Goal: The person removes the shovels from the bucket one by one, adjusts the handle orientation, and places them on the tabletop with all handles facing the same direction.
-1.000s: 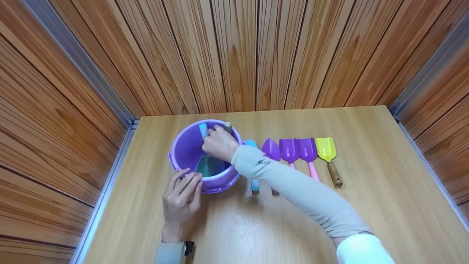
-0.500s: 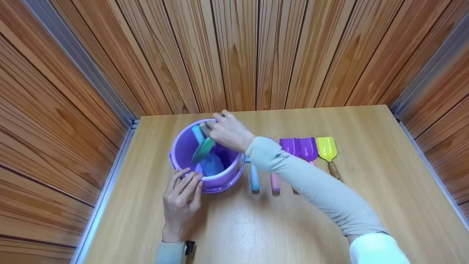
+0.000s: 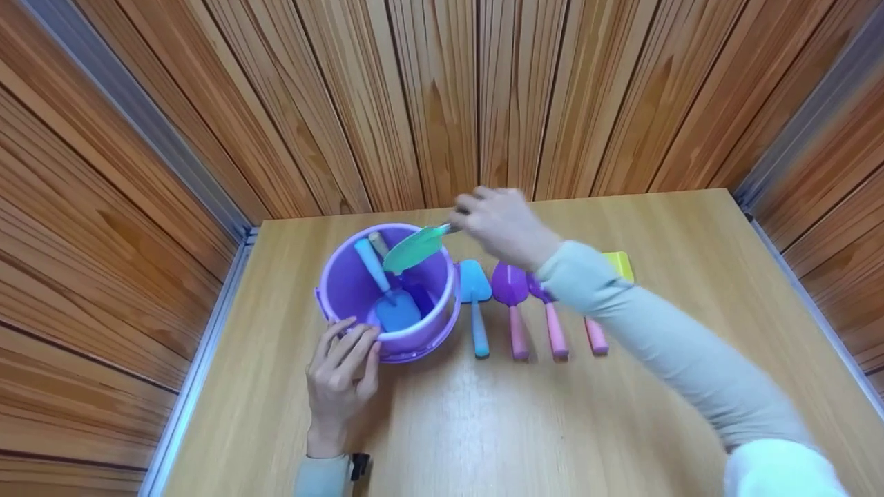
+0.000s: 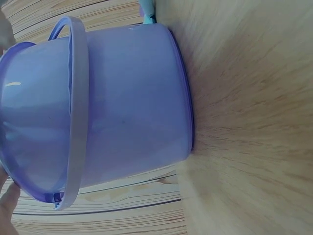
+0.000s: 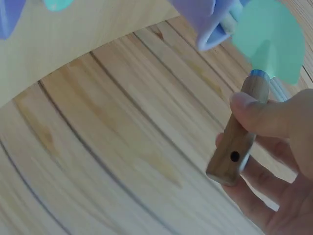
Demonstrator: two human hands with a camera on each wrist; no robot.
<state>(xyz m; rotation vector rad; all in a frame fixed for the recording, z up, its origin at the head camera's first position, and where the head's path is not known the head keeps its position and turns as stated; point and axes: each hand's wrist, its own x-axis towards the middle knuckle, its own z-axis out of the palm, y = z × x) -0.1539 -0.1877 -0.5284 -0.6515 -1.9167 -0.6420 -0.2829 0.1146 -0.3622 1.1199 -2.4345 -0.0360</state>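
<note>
A purple bucket (image 3: 414, 347) stands upright on the table's left half. My left hand (image 3: 338, 383) holds its near rim with the fingertips over the edge; the left wrist view shows the bucket wall (image 4: 137, 93) and hinged handle (image 4: 79, 112). My right hand (image 3: 507, 224) grips a green trowel (image 3: 414, 250) by its wooden handle (image 5: 239, 132), thumb on one side and fingers on the other. The trowel's blade is over the bucket's opening, above the rim. Inside the bucket lie a blue shovel (image 3: 397, 310), a purple blade and a tool with a wooden handle (image 3: 378, 241).
Right of the bucket lie a blue trowel (image 3: 474, 279), a purple trowel (image 3: 510, 283) with a pink handle, more pink-handled tools (image 3: 556, 331) and a yellow shovel (image 3: 620, 264), partly behind the right sleeve. Wood-panelled walls (image 3: 442, 103) enclose the table.
My right hand has lifted the green trowel up from inside the bucket and moved right, past the rim. The left hand has stayed on the rim.
</note>
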